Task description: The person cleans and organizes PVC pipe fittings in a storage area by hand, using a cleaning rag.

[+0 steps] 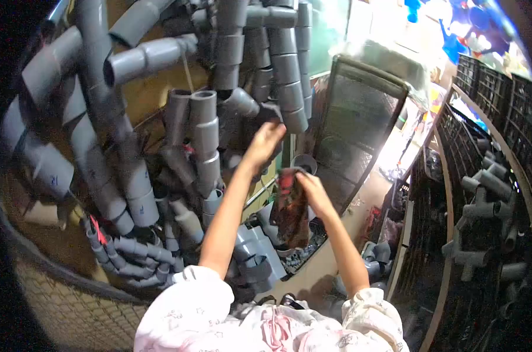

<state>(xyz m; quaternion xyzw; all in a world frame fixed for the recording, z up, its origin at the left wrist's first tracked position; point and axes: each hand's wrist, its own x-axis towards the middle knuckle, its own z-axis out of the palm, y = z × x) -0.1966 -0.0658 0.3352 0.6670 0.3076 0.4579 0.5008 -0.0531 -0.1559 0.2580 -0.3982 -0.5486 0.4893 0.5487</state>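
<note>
My left hand (265, 144) reaches up to the hanging grey plastic pipe fittings, its fingers curled against a dark grey pipe fitting (270, 114). The hand and blur partly hide that fitting. Lower and to the right, my right hand (314, 192) grips the top of a dark, reddish-brown cloth (293, 214), which hangs down from the fingers. Just left of my left forearm, a column of grey pipe couplings (205, 132) hangs upright. Another column of couplings (286, 73) hangs above and right of the left hand.
Strings of small grey fittings (140, 252) hang at lower left, above wire mesh (72, 299). A framed glass panel (360, 111) leans behind my hands. Shelves on the right hold grey tee fittings (474, 208), with black crates (492, 85) above. Large pale grey fittings (257, 252) sit below the cloth.
</note>
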